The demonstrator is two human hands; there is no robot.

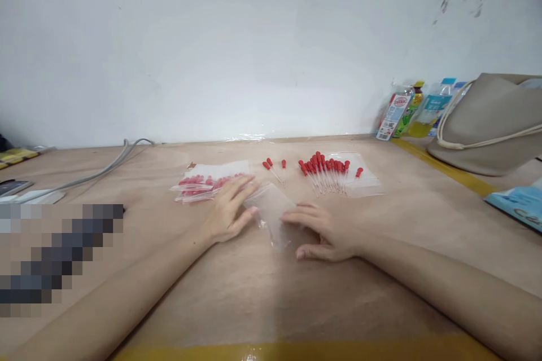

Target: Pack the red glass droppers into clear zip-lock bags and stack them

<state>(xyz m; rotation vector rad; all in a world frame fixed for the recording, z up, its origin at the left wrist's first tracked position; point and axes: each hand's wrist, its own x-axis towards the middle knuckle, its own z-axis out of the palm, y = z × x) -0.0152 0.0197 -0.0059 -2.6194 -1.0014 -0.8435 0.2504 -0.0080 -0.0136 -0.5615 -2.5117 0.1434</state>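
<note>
Both my hands rest on a clear plastic bag [273, 208] lying flat on the wooden table [254, 293]. My left hand [231, 211] lies palm down on the bag's left edge, fingers together. My right hand [326, 231] presses its right side, fingers spread flat. Just beyond my left hand lies a pile of clear bags filled with red-capped droppers [203, 185]. Past the bag are three loose red-capped droppers [274, 168]. To their right, several more droppers [324, 172] lie in a row on clear bags [364, 183].
Bottles [406, 108] stand against the white wall at the back right, beside a beige bag [491, 124]. A blue packet [519, 206] lies at the right edge. A grey cable [105, 168] and flat items sit at the left. Yellow tape [296, 350] marks the front edge.
</note>
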